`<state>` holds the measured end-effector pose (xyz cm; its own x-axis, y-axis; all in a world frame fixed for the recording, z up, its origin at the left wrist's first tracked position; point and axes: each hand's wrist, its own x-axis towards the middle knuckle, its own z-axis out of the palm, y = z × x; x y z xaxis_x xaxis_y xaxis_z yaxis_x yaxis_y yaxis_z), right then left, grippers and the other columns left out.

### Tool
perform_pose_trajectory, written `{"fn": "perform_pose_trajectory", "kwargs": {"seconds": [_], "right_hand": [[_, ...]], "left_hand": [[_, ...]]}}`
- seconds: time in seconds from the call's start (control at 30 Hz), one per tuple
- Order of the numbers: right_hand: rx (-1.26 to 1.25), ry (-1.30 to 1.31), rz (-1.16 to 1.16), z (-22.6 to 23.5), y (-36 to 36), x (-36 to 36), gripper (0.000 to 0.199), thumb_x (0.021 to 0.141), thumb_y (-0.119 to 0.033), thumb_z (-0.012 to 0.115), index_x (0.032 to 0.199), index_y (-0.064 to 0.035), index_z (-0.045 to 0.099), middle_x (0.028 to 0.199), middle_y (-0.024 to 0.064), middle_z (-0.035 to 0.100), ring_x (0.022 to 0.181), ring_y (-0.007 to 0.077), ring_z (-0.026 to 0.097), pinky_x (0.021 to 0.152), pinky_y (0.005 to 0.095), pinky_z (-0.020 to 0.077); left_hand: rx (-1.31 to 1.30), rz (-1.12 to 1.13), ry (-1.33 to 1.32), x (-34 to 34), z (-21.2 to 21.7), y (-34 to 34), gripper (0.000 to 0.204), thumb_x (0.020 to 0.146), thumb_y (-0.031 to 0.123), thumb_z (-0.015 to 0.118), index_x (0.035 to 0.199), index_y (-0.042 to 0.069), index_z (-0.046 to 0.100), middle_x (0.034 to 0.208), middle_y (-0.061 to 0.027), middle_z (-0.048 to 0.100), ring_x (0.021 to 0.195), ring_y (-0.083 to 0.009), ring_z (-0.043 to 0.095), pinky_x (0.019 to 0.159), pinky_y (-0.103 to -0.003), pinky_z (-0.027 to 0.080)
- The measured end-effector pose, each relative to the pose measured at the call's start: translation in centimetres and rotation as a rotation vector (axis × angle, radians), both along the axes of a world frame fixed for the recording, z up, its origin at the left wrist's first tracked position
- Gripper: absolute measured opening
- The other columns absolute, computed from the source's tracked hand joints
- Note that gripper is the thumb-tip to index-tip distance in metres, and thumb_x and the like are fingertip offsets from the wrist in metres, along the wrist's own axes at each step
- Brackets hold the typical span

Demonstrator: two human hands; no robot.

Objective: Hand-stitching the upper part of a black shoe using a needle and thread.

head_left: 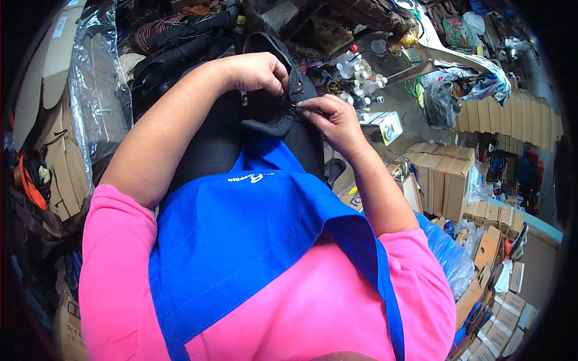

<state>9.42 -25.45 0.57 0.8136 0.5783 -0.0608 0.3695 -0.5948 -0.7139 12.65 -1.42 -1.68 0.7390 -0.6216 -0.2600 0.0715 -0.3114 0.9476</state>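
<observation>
A black piece (271, 127), leather-like with a thick curved rim, lies across my lap; it resembles a shoe or bag part, but I cannot tell which. My left hand (257, 71) reaches into its hollow, fingers curled down and closed near the right-hand rim. What those fingertips hold, if anything, is hidden. At the outer side of that rim, my right hand (333, 120) pinches thumb and forefinger together. A tiny bright spot shows at the pinch, too small to name. Below the piece, a blue apron (241, 210) covers my lap and chest.
Small bottles (361, 75) crowd the floor ahead to the right. Cardboard boxes (442, 180) stand at the right, beside clear plastic wrapping (448, 253). On the left are a plastic-covered stack (99, 90) and flattened cardboard (63, 162). Dark bundles (180, 54) lie beyond my left arm.
</observation>
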Motion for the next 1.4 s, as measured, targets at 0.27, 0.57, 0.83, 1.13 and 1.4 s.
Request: {"fn": "perform_pose_trajectory", "kwargs": {"seconds": [0.27,0.57,0.83,1.13,1.4], "right_hand": [[0.13,-0.044,-0.033,-1.2,-0.1,-0.8,0.017,0.079,-0.009,0.068,0.097,-0.0091,0.071,0.081,0.009,0.065,0.077,0.0217,0.064,0.071,0.031,0.05],[-0.147,-0.182,0.075,1.7,0.8,0.2,0.014,0.078,-0.013,0.066,0.09,-0.007,0.069,0.085,0.0123,0.066,0.081,0.0278,0.065,0.074,0.0354,0.0513],[0.073,0.006,-0.003,-0.5,0.1,0.7,0.015,0.078,-0.011,0.069,0.093,-0.0082,0.071,0.086,0.0108,0.066,0.08,0.0213,0.064,0.074,0.0313,0.0507],[0.074,0.103,0.041,-1.3,0.0,2.0,0.015,0.077,-0.013,0.074,0.091,-0.0106,0.072,0.077,0.004,0.057,0.072,0.014,0.055,0.066,0.0283,0.0462],[0.081,-0.035,0.062,-0.3,1.8,0.7,0.017,0.077,-0.012,0.073,0.094,-0.0111,0.071,0.08,0.0072,0.056,0.072,0.0189,0.059,0.067,0.0298,0.0479]], "left_hand": [[0.039,0.0,0.002,0.3,-0.1,-0.1,0.023,0.071,0.007,0.064,0.093,0.001,0.07,0.079,-0.0005,0.068,0.072,-0.0088,0.059,0.072,-0.025,0.046],[0.133,-0.037,-0.012,1.0,1.3,-0.9,0.02,0.071,0.009,0.065,0.089,0.001,0.07,0.075,-0.0004,0.066,0.071,-0.0088,0.058,0.07,-0.026,0.046],[0.138,-0.064,-0.033,1.3,1.8,-0.9,0.018,0.072,0.013,0.068,0.087,0.002,0.069,0.074,-0.0004,0.065,0.07,-0.009,0.057,0.068,-0.027,0.045],[0.167,-0.079,-0.034,1.1,1.5,-0.5,0.018,0.074,0.013,0.069,0.088,0.002,0.069,0.078,-0.0018,0.067,0.074,-0.0099,0.059,0.074,-0.028,0.046],[0.022,0.182,-0.221,-0.4,0.4,3.7,0.033,0.074,0.015,0.07,0.103,0.003,0.061,0.096,-0.0012,0.061,0.091,-0.0098,0.055,0.079,-0.028,0.044]]}}
